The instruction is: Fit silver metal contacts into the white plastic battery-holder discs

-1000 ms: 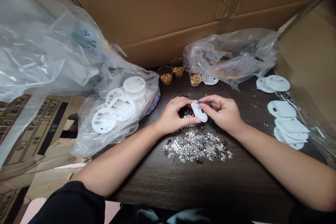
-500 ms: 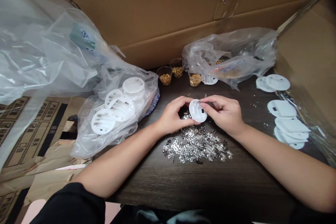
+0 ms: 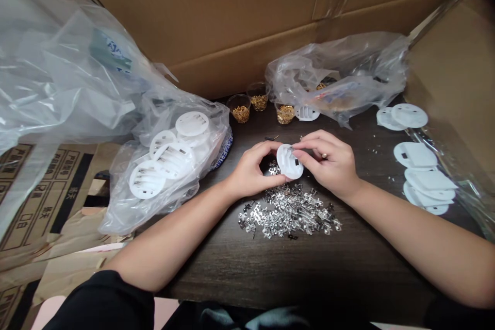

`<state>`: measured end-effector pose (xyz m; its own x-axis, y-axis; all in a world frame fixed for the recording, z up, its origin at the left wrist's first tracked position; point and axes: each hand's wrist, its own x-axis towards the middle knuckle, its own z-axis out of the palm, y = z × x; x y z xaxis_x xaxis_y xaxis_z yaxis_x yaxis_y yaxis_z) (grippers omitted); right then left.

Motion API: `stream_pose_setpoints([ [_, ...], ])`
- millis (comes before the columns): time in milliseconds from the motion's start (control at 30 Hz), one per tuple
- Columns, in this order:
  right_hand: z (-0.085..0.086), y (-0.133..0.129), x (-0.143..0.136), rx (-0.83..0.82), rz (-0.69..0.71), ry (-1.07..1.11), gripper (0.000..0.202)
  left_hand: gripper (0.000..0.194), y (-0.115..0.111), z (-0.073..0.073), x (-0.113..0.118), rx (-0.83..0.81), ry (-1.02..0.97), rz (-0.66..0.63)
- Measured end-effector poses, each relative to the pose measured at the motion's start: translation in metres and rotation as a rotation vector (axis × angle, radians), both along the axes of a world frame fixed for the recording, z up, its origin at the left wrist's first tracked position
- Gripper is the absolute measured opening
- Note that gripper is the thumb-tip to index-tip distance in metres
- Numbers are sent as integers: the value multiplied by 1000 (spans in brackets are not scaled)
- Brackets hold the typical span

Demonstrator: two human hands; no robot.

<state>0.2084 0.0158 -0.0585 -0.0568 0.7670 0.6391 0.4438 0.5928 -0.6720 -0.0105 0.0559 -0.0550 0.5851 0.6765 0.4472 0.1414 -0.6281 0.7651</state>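
Note:
My left hand (image 3: 255,169) grips a round white plastic battery holder (image 3: 288,163) by its edge, thumb below and fingers above. The holder is tilted, with its slotted side facing me. At its upper right edge my right hand (image 3: 328,159) pinches with thumb and forefinger; a small metal piece seems to be between the tips, but it is too small to make out. Beneath both hands spreads a heap of small silver metal contacts (image 3: 290,211) on the dark table (image 3: 232,263).
On the left, a plastic bag (image 3: 116,206) carries several white discs (image 3: 147,179). Behind the hands stand clear cups (image 3: 241,113) of brass-coloured pins and another plastic bag (image 3: 367,72). More white discs (image 3: 415,155) lie at right. Cardboard walls (image 3: 232,15) enclose the back and right.
The view has shifted slightly. Both hands keep their hold at the white battery holder, with only a slight shift of the right fingers at its edge.

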Motion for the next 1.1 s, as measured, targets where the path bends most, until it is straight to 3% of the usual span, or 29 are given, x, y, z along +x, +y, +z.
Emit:
stream_pose_setpoints([
  [633,3,0,0,37,2,-63,13,53,-1,2,1,-93,-65,-23],
  [1100,3,-2,1,53,-32,-111,11,54,-1,4,1,-65,-33,-14],
])
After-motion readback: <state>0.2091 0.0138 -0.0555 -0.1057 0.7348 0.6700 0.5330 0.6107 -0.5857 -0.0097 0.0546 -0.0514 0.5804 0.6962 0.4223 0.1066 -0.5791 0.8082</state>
